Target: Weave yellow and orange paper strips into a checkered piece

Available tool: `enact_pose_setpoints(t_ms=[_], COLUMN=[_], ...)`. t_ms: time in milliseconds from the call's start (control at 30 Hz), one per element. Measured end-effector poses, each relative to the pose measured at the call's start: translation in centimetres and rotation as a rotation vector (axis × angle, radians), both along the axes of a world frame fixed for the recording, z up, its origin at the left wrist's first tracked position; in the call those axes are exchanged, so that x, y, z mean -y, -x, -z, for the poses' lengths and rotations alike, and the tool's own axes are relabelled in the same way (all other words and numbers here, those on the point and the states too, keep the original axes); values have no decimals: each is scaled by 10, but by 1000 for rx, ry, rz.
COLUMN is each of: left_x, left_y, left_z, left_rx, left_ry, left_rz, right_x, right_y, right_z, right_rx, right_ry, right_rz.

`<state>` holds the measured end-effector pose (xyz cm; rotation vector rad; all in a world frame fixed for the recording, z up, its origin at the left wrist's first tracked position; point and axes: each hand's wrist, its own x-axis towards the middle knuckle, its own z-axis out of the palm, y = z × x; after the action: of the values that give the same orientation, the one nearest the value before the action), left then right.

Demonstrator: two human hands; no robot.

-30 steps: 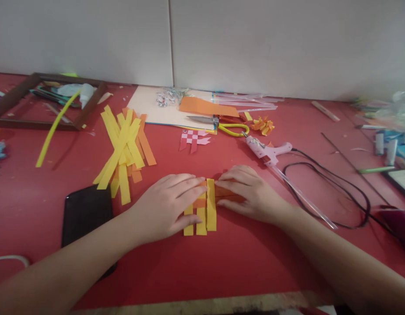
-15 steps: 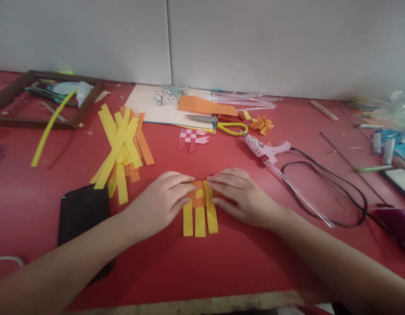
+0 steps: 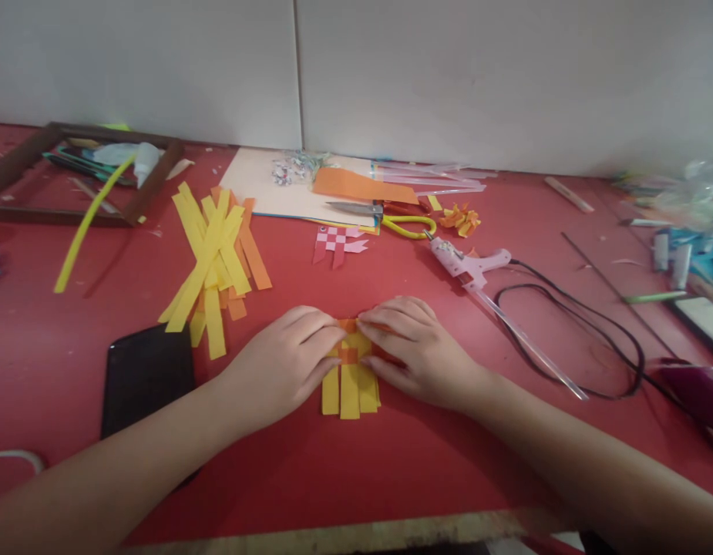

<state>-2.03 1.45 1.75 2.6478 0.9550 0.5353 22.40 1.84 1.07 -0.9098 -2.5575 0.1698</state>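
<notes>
In the head view, a small weave of yellow and orange paper strips lies on the red table, its yellow ends pointing toward me. My left hand grips its left side with fingertips and thumb. On the opposite side, my right hand pinches the edge in the same way. Both hands cover the outer parts of the weave; orange strips show crossing the yellow ones between the fingertips. Left of the hands lies a loose pile of yellow and orange paper strips.
A black phone lies by my left forearm. Beyond the hands are a pink woven paper fish and scissors. A pink glue gun with a looped cable lies at right. A brown frame sits at far left.
My right hand has shifted slightly left, drawing the right yellow strip closer to the middle one. The yellow ends now sit nearer together. My left hand has barely moved.
</notes>
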Motion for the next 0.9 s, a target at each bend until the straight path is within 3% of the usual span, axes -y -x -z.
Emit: enact_pose_setpoints(t_ms=[267, 567, 900], left_x=[2, 10, 13], left_y=[1, -1, -4], left_z=[0, -4, 0], left_rx=[-15, -73, -70], left_ry=[-22, -44, -46], left_rz=[-10, 66, 31], right_x=[3, 4, 5], right_y=[-1, -7, -5], right_z=[-4, -1, -1], right_rx=[-17, 24, 35], right_ry=[21, 17, 29], right_rz=[31, 28, 26])
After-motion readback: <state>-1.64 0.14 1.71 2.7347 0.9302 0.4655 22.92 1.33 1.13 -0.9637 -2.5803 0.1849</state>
